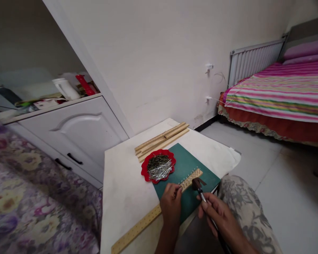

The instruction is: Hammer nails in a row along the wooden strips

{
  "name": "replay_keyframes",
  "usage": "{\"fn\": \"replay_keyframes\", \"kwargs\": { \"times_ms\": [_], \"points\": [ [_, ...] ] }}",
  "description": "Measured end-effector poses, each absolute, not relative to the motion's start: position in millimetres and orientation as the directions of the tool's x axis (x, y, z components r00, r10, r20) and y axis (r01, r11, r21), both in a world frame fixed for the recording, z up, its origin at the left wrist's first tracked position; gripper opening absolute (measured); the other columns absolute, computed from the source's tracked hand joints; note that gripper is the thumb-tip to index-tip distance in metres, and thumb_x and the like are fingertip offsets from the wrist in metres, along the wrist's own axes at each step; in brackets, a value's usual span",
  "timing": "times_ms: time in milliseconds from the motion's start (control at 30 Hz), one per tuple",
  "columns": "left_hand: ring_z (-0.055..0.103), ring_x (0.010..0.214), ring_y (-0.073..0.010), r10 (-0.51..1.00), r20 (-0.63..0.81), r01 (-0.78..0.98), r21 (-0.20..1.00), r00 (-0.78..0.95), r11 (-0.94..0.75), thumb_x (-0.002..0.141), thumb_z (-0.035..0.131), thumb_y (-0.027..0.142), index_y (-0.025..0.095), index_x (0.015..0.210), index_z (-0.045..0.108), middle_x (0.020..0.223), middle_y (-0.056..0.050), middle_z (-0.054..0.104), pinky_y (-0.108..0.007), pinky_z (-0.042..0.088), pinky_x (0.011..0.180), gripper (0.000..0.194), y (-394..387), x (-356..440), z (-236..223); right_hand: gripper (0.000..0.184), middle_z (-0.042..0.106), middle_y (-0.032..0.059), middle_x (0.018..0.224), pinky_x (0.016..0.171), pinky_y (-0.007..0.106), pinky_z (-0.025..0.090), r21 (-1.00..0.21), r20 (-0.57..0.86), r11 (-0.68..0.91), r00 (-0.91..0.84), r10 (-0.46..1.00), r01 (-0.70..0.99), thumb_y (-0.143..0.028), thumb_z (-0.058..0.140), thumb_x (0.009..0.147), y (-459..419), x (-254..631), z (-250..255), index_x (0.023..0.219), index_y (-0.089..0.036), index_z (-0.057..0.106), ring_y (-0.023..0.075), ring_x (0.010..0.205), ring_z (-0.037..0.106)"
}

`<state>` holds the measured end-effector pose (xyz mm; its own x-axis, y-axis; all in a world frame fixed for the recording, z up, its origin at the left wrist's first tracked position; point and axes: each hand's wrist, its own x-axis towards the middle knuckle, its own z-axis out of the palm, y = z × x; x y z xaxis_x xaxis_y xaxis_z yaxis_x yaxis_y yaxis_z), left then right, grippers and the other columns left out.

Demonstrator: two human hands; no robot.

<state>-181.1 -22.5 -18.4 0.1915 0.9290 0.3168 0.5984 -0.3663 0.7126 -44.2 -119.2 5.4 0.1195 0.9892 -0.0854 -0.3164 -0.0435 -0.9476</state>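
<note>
A long wooden strip (137,227) lies slantwise over a green mat (184,155), its far end studded with rows of upright nails (190,178). My left hand (171,197) rests over the strip just before these nails. Its thumb and fingers are pinched together on what looks like a nail, mostly hidden by the fingertips. My right hand (214,211) is wrapped round the handle of a claw hammer (198,184). The hammer's head hovers just right of the nailed end, apart from my left fingers. Beyond my left hand, a red scalloped dish (143,170) holds dark and silvery nails.
Several bare wooden strips (161,139) lie at the back of the white-covered table (122,176). A white cabinet (76,137) and a floral cloth (37,197) stand left. My knee (243,201) is close to the table's right edge; a bed (281,95) stands beyond.
</note>
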Motion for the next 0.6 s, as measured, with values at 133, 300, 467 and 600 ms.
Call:
{"fn": "replay_keyframes", "kwargs": {
  "times_ms": [133, 300, 467, 600],
  "points": [
    [0.057, 0.073, -0.0127, 0.933, 0.302, 0.604, 0.712, 0.195, -0.357, 0.084, 0.046, 0.028, 0.020, 0.076, 0.062, 0.079, 0.000, 0.059, -0.023, 0.041, 0.067, 0.020, -22.7, -179.8, -18.9, 0.030, 0.060, -0.0031, 0.064, 0.030, 0.014, 0.016, -0.946, -0.067, -0.057, 0.020, 0.998, -0.320, -0.046, 0.049, 0.086, -112.1, -46.4, 14.8, 0.092, -0.017, 0.047, -0.0004, 0.027, 0.033],
    [0.054, 0.069, -0.0119, 0.940, 0.277, 0.632, 0.696, 0.202, -0.341, 0.083, 0.045, 0.025, 0.019, 0.070, 0.059, 0.074, 0.001, 0.055, -0.022, 0.038, 0.063, 0.020, -23.1, -180.4, -20.0, 0.026, 0.057, -0.0054, 0.063, 0.029, 0.013, 0.018, -0.958, -0.055, -0.066, -0.048, 0.997, -0.278, -0.044, 0.048, 0.087, -103.0, -56.0, 22.9, 0.083, -0.018, 0.047, -0.0006, 0.027, 0.031],
    [0.052, 0.065, -0.0113, 0.952, 0.250, 0.675, 0.673, 0.178, -0.303, 0.080, 0.044, 0.019, 0.018, 0.067, 0.055, 0.070, 0.002, 0.052, -0.022, 0.034, 0.060, 0.017, -23.5, -180.7, -19.6, 0.026, 0.056, -0.0057, 0.062, 0.030, 0.015, 0.021, -0.976, -0.043, -0.059, -0.078, 0.996, -0.208, -0.044, 0.047, 0.088, -98.2, -61.5, 27.3, 0.083, -0.019, 0.048, 0.0018, 0.029, 0.032],
    [0.052, 0.064, -0.0109, 0.951, 0.255, 0.674, 0.673, 0.172, -0.303, 0.079, 0.043, 0.019, 0.018, 0.067, 0.055, 0.069, 0.002, 0.053, -0.021, 0.032, 0.059, 0.017, -24.1, -179.6, -17.3, 0.028, 0.057, -0.0040, 0.064, 0.031, 0.017, 0.023, -0.994, -0.043, -0.049, -0.062, 0.997, -0.100, -0.045, 0.046, 0.087, -99.2, -60.4, 27.8, 0.079, -0.019, 0.051, 0.0039, 0.033, 0.035]
  ]
}}
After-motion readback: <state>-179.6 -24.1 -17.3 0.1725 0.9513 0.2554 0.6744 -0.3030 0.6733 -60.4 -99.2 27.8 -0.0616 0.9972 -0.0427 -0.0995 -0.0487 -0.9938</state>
